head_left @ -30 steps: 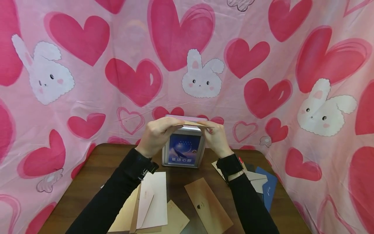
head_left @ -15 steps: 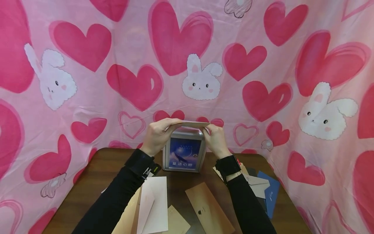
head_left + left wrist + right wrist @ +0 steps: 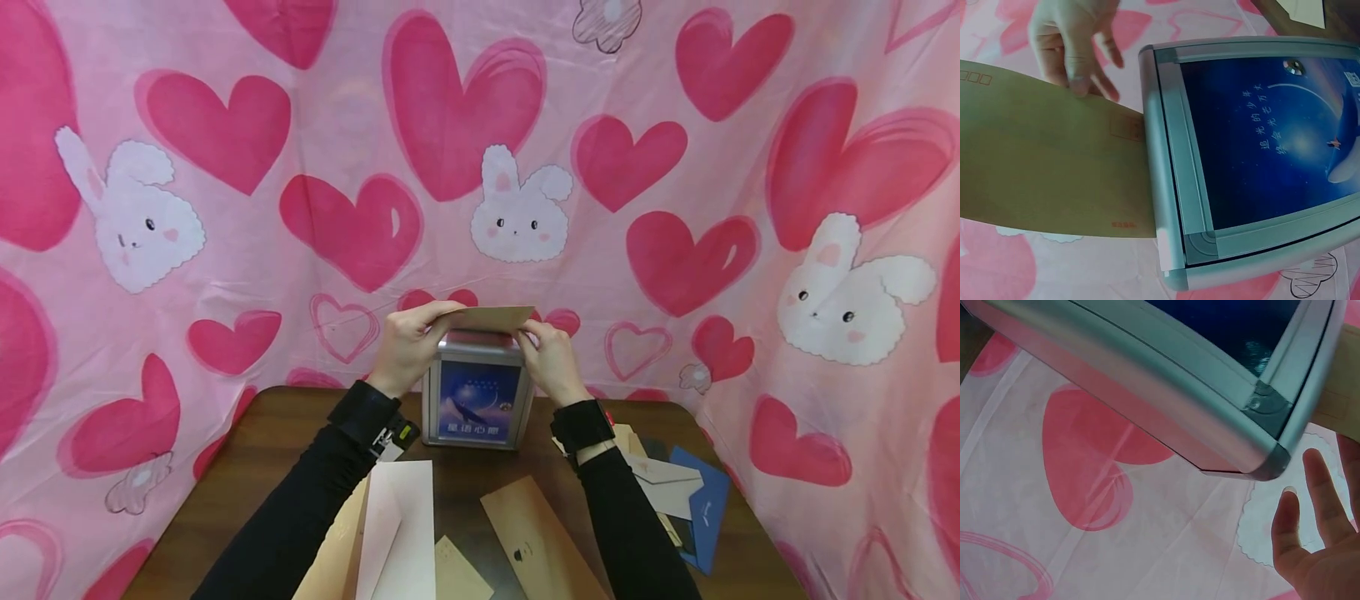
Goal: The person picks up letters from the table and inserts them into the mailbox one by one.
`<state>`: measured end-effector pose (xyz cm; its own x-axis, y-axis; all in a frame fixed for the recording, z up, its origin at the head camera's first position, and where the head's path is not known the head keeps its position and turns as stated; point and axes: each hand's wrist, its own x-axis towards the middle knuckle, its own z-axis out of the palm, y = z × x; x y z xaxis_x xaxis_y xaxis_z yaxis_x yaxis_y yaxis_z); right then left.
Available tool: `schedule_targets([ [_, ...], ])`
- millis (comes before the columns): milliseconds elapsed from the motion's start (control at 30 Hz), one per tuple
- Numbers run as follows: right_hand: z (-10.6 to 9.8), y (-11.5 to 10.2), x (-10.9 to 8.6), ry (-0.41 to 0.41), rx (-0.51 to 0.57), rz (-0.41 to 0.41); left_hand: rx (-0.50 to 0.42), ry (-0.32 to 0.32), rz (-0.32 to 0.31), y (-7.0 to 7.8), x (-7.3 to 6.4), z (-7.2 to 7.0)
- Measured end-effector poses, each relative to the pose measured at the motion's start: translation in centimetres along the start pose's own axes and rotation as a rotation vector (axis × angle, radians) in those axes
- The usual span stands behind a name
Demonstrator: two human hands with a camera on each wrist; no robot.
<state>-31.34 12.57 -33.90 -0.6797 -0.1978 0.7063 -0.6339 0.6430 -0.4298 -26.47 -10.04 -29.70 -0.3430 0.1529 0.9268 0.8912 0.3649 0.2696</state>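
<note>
My left hand (image 3: 407,346) grips the left end of a brown kraft envelope (image 3: 491,318), thumb below and fingers above. The envelope is held over the top of a silver-framed box (image 3: 480,442) with a blue whale picture on its front. In the left wrist view the envelope's (image 3: 1041,156) near edge meets the box's (image 3: 1169,169) top rim; whether it enters the box is hidden. My right hand (image 3: 553,358) is at the envelope's right end. Its fingers are spread in the right wrist view, and one fingertip (image 3: 1079,86) touches the envelope's edge in the left wrist view.
Cream and white envelopes (image 3: 408,525) lie at the front left of the wooden table (image 3: 247,450). A brown envelope (image 3: 543,533) lies front centre. At the right is a pile with a grey envelope (image 3: 667,483) and a blue one (image 3: 708,508). Pink heart-patterned cloth hangs behind.
The envelope has tilted so more of its face shows. My right fingers, earlier pinching its right end, have loosened and dropped to its lower edge. The head view has shifted slightly.
</note>
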Motion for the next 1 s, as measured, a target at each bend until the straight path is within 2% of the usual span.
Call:
schedule_targets([
  [200,0.2,0.3,0.0,-0.02,-0.015,0.026,-0.007,-0.023,-0.032,-0.5,-0.1,0.3],
  [500,0.4,0.9,-0.1,-0.068,-0.065,0.049,-0.023,-0.007,-0.094,-1.5,-0.5,1.0],
  [733,0.5,1.1,-0.4,-0.05,-0.061,0.098,-0.006,-0.046,-0.127,-2.4,-0.8,1.4],
  [867,0.3,0.8,-0.3,-0.006,-0.052,0.07,0.022,-0.062,-0.139,-3.1,-0.9,1.7],
  [1000,-0.1,0.0,0.0,0.062,-0.023,-0.014,0.046,-0.078,-0.159,-3.8,-1.2,2.0],
])
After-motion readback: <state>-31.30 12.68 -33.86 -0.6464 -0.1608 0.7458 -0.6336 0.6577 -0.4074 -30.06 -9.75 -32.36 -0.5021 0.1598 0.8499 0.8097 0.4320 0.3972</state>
